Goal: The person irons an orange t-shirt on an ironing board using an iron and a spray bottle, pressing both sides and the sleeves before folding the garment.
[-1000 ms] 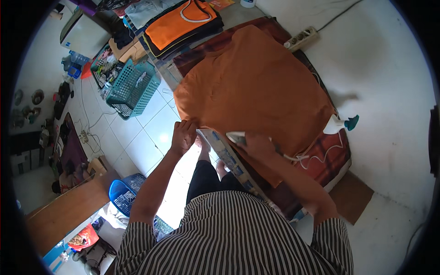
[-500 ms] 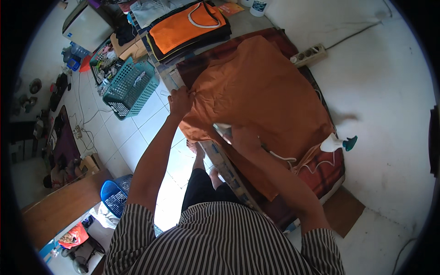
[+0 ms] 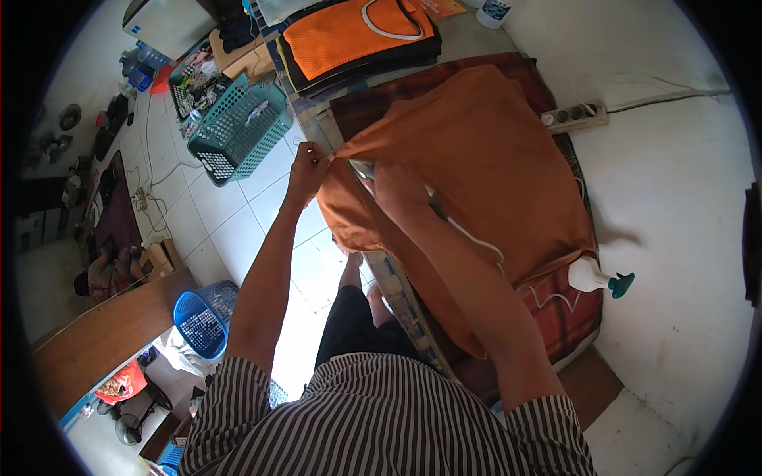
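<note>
A rust-orange garment (image 3: pixel 484 159) lies spread over a table padded with dark red plaid cloth (image 3: pixel 583 317). My left hand (image 3: pixel 309 173) is at the table's left edge, fingers closed in a pinch on the garment's edge, which stretches taut from it. Close beside it, my right hand (image 3: pixel 395 190) grips a clothes iron (image 3: pixel 362 169). Only part of the iron shows, pale and shiny, because my hand covers the rest. It rests against the cloth, next to the pinched edge. A white cord (image 3: pixel 474 237) trails back under my right forearm across the garment.
A white spray bottle (image 3: pixel 587 274) with a green head lies at the table's right edge. A power strip (image 3: pixel 573 117) sits by the wall. Folded clothes (image 3: pixel 353 44) are stacked at the far end. Left of the table, a green basket (image 3: pixel 238 139) and a blue basket (image 3: pixel 200 327) stand.
My right hand has brought the iron farther up and left, close to my left hand. The garment near my left hand is pulled straighter, with fewer wrinkles. The whole view has shifted slightly.
</note>
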`<state>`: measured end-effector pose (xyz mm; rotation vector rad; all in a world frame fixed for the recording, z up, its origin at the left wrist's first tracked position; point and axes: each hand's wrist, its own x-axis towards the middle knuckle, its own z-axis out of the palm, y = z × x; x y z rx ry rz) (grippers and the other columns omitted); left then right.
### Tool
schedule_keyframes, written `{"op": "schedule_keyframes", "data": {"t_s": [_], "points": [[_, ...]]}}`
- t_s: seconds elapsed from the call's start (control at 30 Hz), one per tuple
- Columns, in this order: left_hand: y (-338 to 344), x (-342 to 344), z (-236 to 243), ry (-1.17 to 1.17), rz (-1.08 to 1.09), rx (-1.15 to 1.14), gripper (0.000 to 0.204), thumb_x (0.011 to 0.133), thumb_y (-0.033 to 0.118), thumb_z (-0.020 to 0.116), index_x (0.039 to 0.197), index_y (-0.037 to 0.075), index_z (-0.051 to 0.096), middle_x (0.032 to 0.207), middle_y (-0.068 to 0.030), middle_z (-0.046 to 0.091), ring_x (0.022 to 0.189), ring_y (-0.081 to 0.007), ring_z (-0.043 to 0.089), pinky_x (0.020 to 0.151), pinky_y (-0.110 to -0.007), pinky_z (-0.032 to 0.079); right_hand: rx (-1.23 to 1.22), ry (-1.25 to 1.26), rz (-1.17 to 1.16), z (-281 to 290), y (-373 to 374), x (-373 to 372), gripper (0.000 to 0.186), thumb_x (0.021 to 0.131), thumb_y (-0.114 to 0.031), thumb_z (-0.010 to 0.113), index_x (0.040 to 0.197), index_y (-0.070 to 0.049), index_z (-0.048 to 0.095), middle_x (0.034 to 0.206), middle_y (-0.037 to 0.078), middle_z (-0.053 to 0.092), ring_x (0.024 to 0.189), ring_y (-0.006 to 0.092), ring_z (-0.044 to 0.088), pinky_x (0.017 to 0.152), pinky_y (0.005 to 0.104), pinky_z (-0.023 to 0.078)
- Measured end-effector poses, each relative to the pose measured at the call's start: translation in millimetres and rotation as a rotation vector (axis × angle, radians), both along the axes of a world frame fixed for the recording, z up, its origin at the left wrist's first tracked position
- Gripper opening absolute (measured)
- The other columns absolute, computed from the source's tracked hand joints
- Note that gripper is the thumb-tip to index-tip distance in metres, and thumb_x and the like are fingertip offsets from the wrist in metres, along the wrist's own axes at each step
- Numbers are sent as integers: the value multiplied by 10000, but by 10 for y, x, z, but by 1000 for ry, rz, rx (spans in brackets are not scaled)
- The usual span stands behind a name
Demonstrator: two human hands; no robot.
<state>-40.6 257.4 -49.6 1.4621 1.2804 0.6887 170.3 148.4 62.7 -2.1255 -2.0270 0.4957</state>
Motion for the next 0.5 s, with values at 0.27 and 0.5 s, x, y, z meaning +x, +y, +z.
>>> {"op": "schedule_keyframes", "data": {"t_s": [0.27, 0.5], "points": [[-14, -29, -65, -121, 32, -23, 301, 1056, 143, 721, 1225, 30, 500, 959, -28, 608, 862, -87, 517, 747, -269, 448, 49, 72, 49, -237, -94, -45, 421, 957, -411, 797, 1026, -2, 724, 889, 193, 768, 865, 381, 773, 785, 482, 610], [-43, -47, -115, -200, 46, -51, 262, 1050, 133, 721, 1169, 57, 500, 920, -14, 565, 829, -87, 482, 707, -280, 423, 36, 4, -42, -99, 277, -147, 331, 940, -345, 815, 991, -26, 745, 859, 156, 783, 817, 336, 800, 711, 427, 640]]}}
